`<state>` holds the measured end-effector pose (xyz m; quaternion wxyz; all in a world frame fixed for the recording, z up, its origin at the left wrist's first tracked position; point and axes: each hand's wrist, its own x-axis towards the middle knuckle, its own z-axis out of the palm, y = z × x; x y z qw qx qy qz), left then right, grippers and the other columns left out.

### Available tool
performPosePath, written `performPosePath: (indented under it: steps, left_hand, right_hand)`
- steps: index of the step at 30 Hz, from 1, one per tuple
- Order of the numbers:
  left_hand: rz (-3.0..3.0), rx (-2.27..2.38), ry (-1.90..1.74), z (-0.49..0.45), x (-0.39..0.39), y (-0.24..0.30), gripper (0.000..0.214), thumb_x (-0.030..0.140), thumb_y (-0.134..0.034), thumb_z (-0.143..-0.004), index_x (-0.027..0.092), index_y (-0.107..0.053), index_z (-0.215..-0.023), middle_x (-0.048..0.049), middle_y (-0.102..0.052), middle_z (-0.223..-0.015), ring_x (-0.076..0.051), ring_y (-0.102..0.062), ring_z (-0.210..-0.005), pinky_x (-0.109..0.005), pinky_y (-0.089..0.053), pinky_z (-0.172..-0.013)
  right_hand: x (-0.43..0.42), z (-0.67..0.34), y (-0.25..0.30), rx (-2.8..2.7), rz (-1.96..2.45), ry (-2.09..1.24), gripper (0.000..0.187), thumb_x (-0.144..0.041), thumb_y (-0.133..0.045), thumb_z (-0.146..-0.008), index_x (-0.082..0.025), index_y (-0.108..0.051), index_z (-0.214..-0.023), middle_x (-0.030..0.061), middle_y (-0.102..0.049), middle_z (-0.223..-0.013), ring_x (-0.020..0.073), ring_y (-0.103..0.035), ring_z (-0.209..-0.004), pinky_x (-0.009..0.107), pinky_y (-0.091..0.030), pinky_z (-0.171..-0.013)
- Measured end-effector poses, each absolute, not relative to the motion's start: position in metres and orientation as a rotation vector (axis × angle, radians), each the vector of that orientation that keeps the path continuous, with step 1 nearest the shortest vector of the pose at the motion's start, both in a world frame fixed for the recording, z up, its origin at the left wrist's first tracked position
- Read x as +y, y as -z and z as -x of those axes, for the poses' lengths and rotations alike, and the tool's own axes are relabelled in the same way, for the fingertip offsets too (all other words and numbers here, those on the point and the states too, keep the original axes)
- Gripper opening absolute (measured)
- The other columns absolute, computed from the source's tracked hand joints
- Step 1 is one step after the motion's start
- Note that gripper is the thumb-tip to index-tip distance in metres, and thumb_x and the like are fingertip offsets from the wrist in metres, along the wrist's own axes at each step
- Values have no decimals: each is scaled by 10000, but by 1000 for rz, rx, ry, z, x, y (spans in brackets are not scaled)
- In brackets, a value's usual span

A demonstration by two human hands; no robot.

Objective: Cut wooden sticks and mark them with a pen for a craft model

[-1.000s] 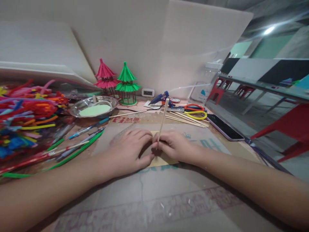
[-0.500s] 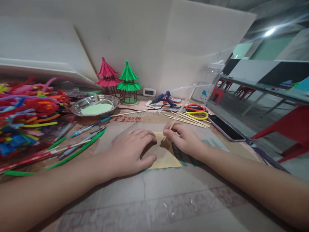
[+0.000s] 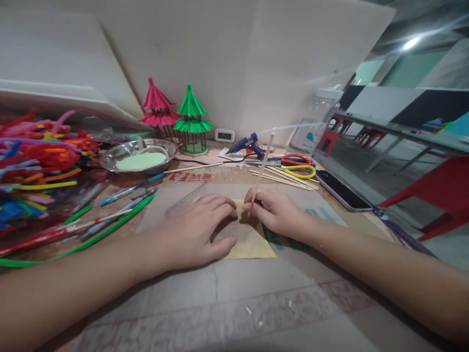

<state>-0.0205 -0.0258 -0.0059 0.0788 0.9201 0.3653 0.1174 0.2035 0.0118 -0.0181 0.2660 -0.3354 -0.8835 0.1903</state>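
Observation:
Between thumb and fingers, my right hand (image 3: 274,208) pinches a thin wooden stick (image 3: 264,164) that stands nearly upright. Its lower end is over a piece of yellow paper (image 3: 252,242); whether the tip touches cannot be told. My left hand (image 3: 205,227) lies palm down on the paper's left part, thumb spread from the fingers, hiding some of it. A clear ruler (image 3: 188,196) lies just beyond the left hand. More wooden sticks (image 3: 286,177) are spread on the table past my right hand.
Behind stand a green paper pavilion (image 3: 190,120) and a pink one (image 3: 157,105). A metal bowl (image 3: 170,155), blue glue gun (image 3: 245,145), scissors (image 3: 300,171), phone (image 3: 342,190) and water bottle (image 3: 315,122) surround the work area. Coloured pipe cleaners (image 3: 44,161) crowd the left.
The stick has tipped from a rightward slant to nearly upright, my right hand shifting slightly left. The left hand stays on the paper. The whole view has moved slightly.

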Motion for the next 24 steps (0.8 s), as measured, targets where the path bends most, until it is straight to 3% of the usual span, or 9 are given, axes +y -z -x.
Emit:
performPosePath:
  steps: [24]
  left_hand:
    - [-2761,1089,-339,21,-26,5,325,403,-576,-878,191,-627,-1118,-92,-648,-1198,-294,-580,-1120,-499,-436,-1009]
  right_hand:
    - [13,-203,21,-2381,918,-431,168,-229,-483,-955,-200,-599,-836,39,-705,-778,177,-648,-728,267,-449,-682]
